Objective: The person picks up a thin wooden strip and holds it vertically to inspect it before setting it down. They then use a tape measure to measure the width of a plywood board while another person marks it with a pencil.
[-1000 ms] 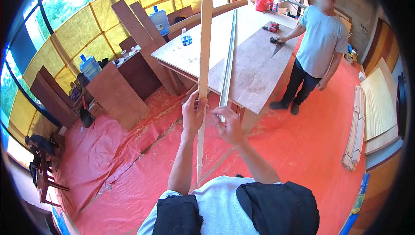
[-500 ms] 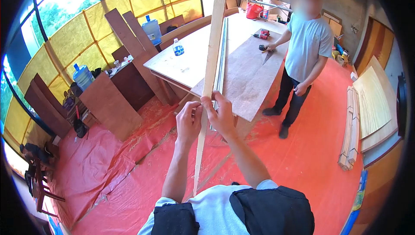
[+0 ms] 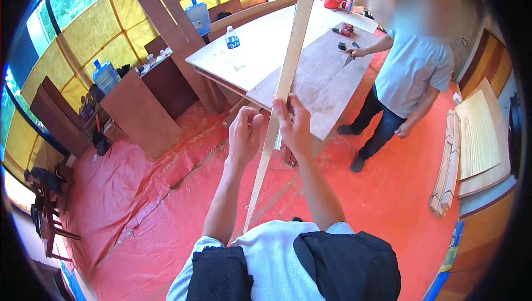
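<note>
A long, pale wooden strip [image 3: 290, 62] runs from the top of the view down toward my chest, tilted slightly to the right at its far end. My right hand [image 3: 293, 123] grips it near the middle, thumb on top and fingers around the far edge. Just left of the strip, my left hand [image 3: 244, 134] is raised with its fingers curled in, apart from the wood; I see nothing in it. Beyond my hands, a brown plywood sheet [image 3: 321, 87] lies on the white-topped table [image 3: 216, 60].
A co-worker [image 3: 413, 74] stands right of the table, one hand by a handsaw [image 3: 348, 61]. A red drill [image 3: 344, 28], tape measure [image 3: 342, 46] and water bottle [image 3: 232, 38] are on the table. Red sheeting [image 3: 377, 212] covers the floor; bundled wood strips [image 3: 446, 162] lie right.
The strip's far end has swung right, and my right hand has moved up and right with it. My left hand has come away from the strip. The co-worker appears farther right.
</note>
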The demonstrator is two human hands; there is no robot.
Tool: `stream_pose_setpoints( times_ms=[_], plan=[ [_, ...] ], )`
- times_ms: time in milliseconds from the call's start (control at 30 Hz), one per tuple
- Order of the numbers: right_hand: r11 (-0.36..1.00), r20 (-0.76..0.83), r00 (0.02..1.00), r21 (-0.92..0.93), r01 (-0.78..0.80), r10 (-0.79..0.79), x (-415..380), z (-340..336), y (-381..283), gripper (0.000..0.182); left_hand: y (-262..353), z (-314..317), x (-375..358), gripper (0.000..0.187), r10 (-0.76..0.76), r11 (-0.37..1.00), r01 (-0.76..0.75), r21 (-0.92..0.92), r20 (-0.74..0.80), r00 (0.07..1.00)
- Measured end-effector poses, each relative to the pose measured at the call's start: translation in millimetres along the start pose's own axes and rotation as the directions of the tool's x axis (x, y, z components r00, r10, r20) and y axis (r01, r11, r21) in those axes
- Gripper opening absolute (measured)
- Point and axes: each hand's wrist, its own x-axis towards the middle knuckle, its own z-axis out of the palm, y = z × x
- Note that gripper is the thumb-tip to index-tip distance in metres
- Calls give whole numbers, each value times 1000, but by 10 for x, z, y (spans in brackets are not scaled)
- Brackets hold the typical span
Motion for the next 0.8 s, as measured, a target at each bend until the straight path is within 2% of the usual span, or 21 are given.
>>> stream_pose_setpoints(
  times_ms=[67, 133, 167, 267, 367, 467, 500, 600, 700, 800],
  plan=[
    [997, -40, 997, 41, 63, -61, 13, 7, 31, 30, 148, 28, 15, 12, -7, 1000, 7, 7, 3, 1000],
    [996, -30, 998, 70, 51, -49, 7, 8, 44, 27, 191, 72, 67, 8, 37, 999, -37, -13, -4, 999],
    [994, -36, 998, 92, 50, -47, 4, 17, 31, 26, 188, 99, 87, 16, 9, 999, -9, -46, -2, 1000],
    [992, -43, 997, 106, 71, -67, 0, 34, 73, 25, 172, 199, 141, 13, 67, 998, -68, -16, -50, 996],
    [994, -40, 996, 74, 76, -74, 0, -3, 89, 25, 177, 247, 183, 9, 189, 980, -183, 73, -83, 978],
    [996, -45, 996, 54, 74, -71, 3, -44, 79, 25, 164, 206, 203, 6, 178, 981, -170, 89, -89, 980],
    [996, -49, 996, 52, 72, -69, -5, -57, 74, 25, 242, 183, 206, 5, 85, 996, -83, 27, -75, 994],
    [999, -25, 999, 43, 30, -29, -29, -89, 61, 27, 235, 186, 261, 6, 56, 998, -58, -14, -133, 990],
    [994, -24, 999, 95, 45, -42, -42, -38, 44, 29, 416, 171, 418, 7, 161, 986, -155, 55, -138, 977],
    [995, 2, 1000, 96, 10, -10, -71, -21, 32, 33, 661, 185, 654, 8, 112, 991, -123, -49, -186, 976]
  ],
)
